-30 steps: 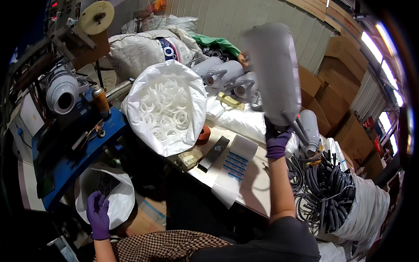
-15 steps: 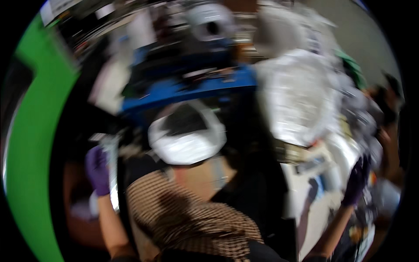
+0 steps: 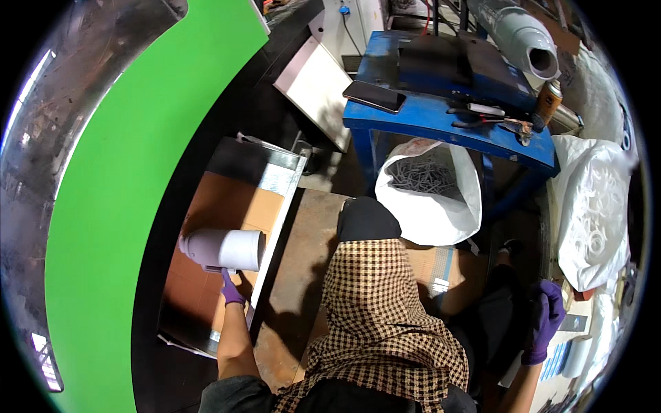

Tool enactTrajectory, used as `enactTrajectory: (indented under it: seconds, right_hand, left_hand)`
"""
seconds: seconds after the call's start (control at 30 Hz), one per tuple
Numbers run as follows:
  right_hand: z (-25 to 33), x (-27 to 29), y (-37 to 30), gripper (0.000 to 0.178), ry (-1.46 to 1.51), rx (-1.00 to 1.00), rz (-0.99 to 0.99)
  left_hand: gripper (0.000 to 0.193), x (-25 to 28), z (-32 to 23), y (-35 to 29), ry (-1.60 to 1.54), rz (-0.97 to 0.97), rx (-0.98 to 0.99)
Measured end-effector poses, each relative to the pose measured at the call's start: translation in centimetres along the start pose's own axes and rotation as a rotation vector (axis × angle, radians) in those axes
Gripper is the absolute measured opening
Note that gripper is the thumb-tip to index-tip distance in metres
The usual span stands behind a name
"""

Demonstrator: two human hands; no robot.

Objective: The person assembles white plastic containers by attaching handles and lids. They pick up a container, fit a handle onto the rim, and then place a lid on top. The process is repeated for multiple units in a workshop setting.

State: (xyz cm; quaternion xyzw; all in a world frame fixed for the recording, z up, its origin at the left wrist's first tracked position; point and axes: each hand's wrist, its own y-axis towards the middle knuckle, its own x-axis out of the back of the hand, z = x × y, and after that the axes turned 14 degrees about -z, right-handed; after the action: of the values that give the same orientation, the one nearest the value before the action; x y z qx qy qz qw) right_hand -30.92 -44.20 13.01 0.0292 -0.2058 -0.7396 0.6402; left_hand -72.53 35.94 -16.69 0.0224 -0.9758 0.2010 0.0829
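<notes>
Left of the blue table [image 3: 423,115], left hand [image 3: 232,292] (closure unclear) touches the handle [image 3: 214,268], likely best hold, of the stiff-looking cylinder [image 3: 231,248]; right hand [image 3: 547,313] half-curls, seemingly empty.

We have a pale grey cylinder [image 3: 224,249] on its side — just beyond our left hand [image 3: 233,289], gripping its near side. Its narrower end points left of the grip, its brighter end right.

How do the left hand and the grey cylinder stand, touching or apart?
Touching. The head view shows the left hand, its fingers against the near edge of the grey cylinder, no gap visible.
</notes>
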Motion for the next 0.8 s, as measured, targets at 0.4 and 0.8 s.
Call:
enactTrajectory:
  seconds: [0.4,0.8]
  right_hand:
    - [5.9,-1.1,-3.9,0.018,-0.232,0.157,0.092]
    - [7.6,-11.4,-3.4,0.086,0.259,0.043,0.237]
  left_hand:
    - [0.124,-20.7,-5.0,-8.6,0.053,-0.571,0.200]
    - [0.067,-22.2,-13.2,-50.6,-0.391,0.909,-0.060]
